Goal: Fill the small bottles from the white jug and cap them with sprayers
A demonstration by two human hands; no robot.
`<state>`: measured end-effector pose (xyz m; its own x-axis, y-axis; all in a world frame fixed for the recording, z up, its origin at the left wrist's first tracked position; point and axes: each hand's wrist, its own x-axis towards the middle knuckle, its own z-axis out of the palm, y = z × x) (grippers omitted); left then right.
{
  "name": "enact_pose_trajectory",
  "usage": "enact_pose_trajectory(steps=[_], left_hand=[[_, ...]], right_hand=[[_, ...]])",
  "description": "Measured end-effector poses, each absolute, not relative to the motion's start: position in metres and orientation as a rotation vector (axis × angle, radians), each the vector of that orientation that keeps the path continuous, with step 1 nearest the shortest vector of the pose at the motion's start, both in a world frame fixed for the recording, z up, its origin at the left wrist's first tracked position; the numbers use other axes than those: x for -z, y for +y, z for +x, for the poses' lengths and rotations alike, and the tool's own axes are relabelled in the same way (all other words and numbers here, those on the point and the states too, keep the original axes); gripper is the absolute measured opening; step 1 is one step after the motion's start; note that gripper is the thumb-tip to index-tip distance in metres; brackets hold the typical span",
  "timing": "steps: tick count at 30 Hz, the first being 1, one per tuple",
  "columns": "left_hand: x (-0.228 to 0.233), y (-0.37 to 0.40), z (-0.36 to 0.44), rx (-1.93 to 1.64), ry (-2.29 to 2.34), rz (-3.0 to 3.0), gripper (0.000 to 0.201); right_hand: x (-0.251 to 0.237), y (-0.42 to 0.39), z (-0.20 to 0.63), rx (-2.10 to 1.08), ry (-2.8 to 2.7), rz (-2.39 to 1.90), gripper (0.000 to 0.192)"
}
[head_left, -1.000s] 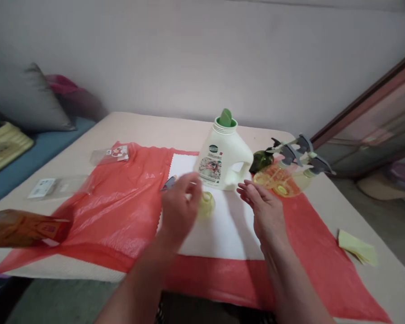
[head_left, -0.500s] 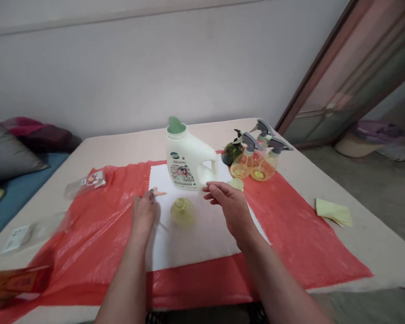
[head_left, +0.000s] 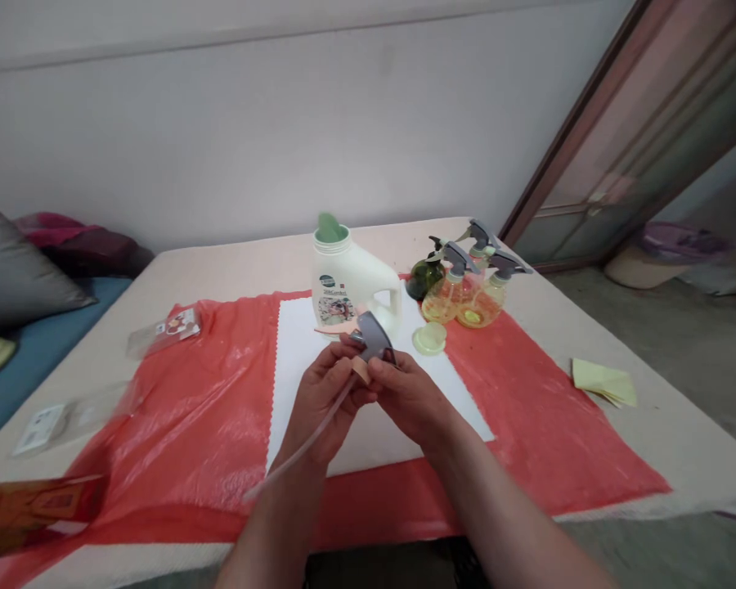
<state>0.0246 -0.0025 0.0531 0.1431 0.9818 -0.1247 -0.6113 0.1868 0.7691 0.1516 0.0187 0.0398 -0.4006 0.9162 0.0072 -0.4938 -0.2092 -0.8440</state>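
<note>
A grey and peach trigger spray head is held up between both hands over the white sheet. My left hand is closed around its peach collar, and the pale dip tube slants down over that wrist. From the other side my right hand grips the grey body and collar with bent fingers. Just behind the hands stands a white jug, uncapped, with something green in its mouth. A pale round lid lies right of it. The small yellow bottle is hidden from view.
Several spray bottles stand together at the back right. Red plastic sheeting covers the table's middle. Plastic packets lie at the left, an orange package at the near left corner, and a folded yellow cloth at the right.
My left hand has brought the spray head from the sheet's left side to the middle. My right hand has moved in and taken hold of it too. The small yellow bottle has gone from sight.
</note>
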Motion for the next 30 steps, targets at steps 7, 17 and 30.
enact_pose_trajectory(steps=[7,17,30], left_hand=[[-0.057,0.010,-0.026,-1.288,1.409,1.110,0.043],[-0.014,0.023,-0.020,-0.431,1.604,1.716,0.070],[-0.026,0.007,0.019,-0.865,1.673,1.883,0.077]], right_hand=[[-0.055,0.032,0.171,-1.483,-0.728,-0.754,0.035],[-0.068,0.031,0.203,-0.774,-1.064,-1.106,0.020],[-0.058,0.033,0.195,-1.058,-1.452,-1.090,0.019]])
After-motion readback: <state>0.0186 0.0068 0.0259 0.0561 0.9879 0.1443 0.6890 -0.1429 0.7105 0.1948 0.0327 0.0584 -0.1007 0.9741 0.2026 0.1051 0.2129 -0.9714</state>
